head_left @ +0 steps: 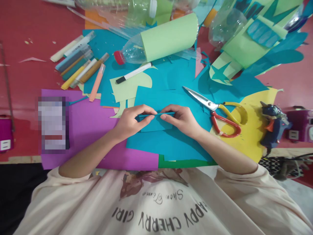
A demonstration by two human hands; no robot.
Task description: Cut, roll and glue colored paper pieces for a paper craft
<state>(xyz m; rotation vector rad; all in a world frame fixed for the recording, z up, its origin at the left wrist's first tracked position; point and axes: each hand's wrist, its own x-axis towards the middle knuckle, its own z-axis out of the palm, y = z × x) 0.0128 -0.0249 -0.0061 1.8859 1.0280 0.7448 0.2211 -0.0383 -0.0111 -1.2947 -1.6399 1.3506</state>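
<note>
My left hand (129,122) and my right hand (184,120) meet at the middle, each with thumb and fingers pinched on a narrow piece of blue paper (158,114). The paper is seen nearly edge-on, so I cannot tell whether it is folded or rolled. Beneath the hands lie larger blue paper sheets (146,143). To the right of my right hand, scissors (212,106) with one yellow and one red handle lie with the blades together. Past my left hand is a cut light green paper scrap (124,89), with a black-capped white marker (134,72) on it.
A red-capped bottle (168,39) wrapped in light green paper lies at the back. Several markers (75,62) are piled at the left. A phone (53,125) rests on purple paper (90,124). At the right, a blue glue gun (274,125) lies by yellow paper (254,140).
</note>
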